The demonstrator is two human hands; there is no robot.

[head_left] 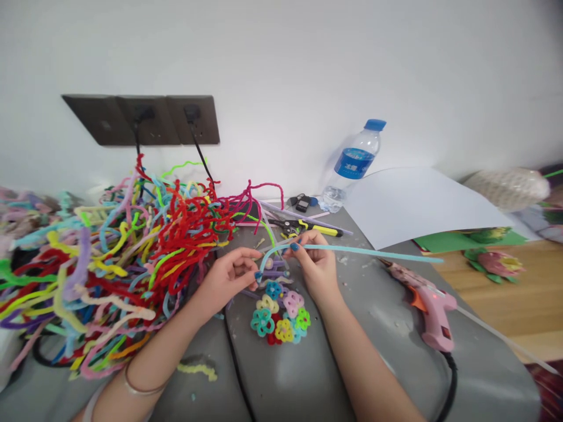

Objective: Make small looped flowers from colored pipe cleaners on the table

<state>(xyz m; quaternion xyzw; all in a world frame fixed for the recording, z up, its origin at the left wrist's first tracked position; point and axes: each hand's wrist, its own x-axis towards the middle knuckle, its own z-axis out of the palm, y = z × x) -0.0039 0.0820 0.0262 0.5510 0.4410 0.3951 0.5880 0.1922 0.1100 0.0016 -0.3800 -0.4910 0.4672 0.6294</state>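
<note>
Now pinching a light blue pipe cleaner (373, 253) in both hands, above a grey table (382, 363).

Holding the short, downturned end between thumb and fingertips of the left hand (233, 272); gripping farther along with thumb and forefinger of the right hand (317, 266), both closed narrow. Looks fuzzy and evenly coloured, arches smoothly between the hands, then runs long and nearly straight past the right one, crossing above the nozzle of a pink glue gun (428, 305). Lies just beyond a cluster of looped flowers (284, 330) in teal, cream, pink, green, yellow and red. Printed in white on the blue label (354, 163) of a clear bottle (368, 140): characters, seemingly beginning with 冰, otherwise too small to read surely.
</note>
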